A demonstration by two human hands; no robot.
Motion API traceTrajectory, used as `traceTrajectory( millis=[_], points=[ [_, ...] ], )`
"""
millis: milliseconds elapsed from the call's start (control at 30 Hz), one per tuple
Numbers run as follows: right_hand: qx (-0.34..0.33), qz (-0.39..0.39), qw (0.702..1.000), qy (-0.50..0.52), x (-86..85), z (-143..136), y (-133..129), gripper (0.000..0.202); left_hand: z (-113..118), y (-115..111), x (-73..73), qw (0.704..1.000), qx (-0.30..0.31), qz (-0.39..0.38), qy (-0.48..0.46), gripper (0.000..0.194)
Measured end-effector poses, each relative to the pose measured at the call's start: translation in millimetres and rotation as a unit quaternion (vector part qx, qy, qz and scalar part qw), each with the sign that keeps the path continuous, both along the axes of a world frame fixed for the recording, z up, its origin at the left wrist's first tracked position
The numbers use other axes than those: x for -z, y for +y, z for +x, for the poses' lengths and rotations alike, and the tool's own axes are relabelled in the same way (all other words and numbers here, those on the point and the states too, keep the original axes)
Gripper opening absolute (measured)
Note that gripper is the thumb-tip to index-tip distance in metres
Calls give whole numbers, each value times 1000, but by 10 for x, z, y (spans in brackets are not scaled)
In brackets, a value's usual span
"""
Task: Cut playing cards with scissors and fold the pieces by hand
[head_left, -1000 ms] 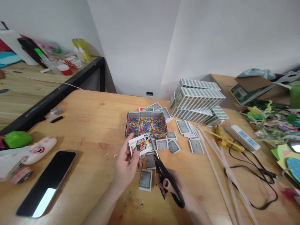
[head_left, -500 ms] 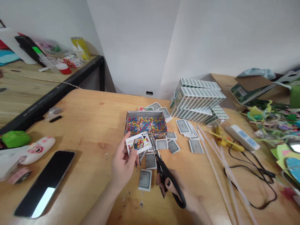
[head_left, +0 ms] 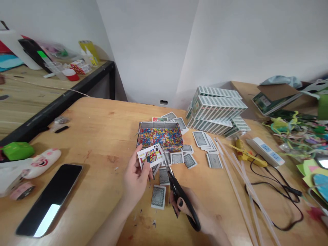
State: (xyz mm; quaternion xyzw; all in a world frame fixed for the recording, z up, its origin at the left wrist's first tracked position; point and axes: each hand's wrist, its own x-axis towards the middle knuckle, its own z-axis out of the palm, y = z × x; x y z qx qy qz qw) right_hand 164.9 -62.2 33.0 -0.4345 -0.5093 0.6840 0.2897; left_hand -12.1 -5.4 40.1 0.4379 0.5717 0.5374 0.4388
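White along the edges of the playing card (head_left: 151,158), seemingly at a cutting step, with the left hand (head_left: 134,179) pinching it above the middle of the tabletop (head_left: 102,136), just on the near side of the patterned box (head_left: 160,125), and the right hand (head_left: 196,204) closed around the handles of the black scissors (head_left: 179,189). Likely calls for holding the card steady and lining up the blades with its right edge. Hard to tell whether blades and card touch, with some left fingertips and parts of the loose cards (head_left: 164,176) hidden behind.
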Motion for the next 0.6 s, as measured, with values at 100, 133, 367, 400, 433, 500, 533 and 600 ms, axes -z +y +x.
traceTrajectory(
  millis=[100, 133, 367, 400, 433, 500, 533, 600],
  points=[
    [-10, -7, 1000, 0, -21, -23, 2, 52, -5, -1, 10, 1000, 0, -1, 8, 54],
    [-10, -10, 1000, 5, -22, -32, 4, 52, -5, -5, 15, 1000, 5, -2, 10, 54],
    [16, -30, 999, 41, 40, -37, 4, 51, -18, -41, 56, 998, 52, -6, 20, 56],
    [16, -30, 999, 40, 37, -32, 5, 51, -21, -43, 57, 998, 52, -6, 23, 56],
    [17, -29, 999, 38, 29, -28, 7, 51, -23, -43, 58, 998, 51, -6, 26, 56],
    [19, -31, 999, 33, 2, -22, 13, 53, -24, -41, 57, 998, 50, -6, 29, 56],
    [20, -31, 999, 30, -11, -19, 15, 53, -23, -40, 58, 998, 50, -6, 28, 56],
    [22, -32, 999, 25, -29, -15, 17, 53, -17, -39, 60, 998, 52, -7, 21, 56]
  ],
)
